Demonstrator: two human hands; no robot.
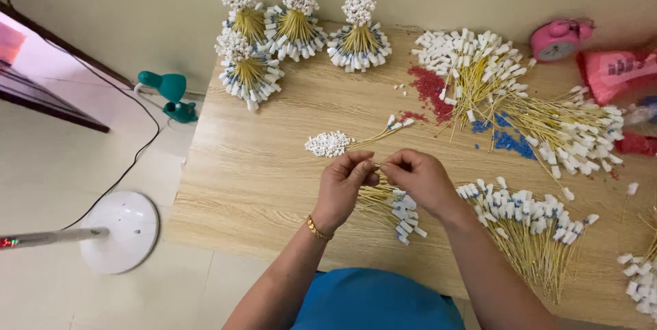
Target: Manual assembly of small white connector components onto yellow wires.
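Clearly both hands — left hand (344, 181), right hand (419, 176) — pinch one thin stick (376, 165), mostly hidden.

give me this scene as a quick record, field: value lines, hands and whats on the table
surface: wooden table
left hand: left hand pinches a thin yellow wire at its fingertips
right hand: right hand pinches the same wire from the other side
under hands: small wire bunch with white tags
finished: four tied bundles standing at the far edge
loose: wire piles with white tags on the right
small parts: red beads, blue beads
other: pink alarm clock, white fan base on the floor
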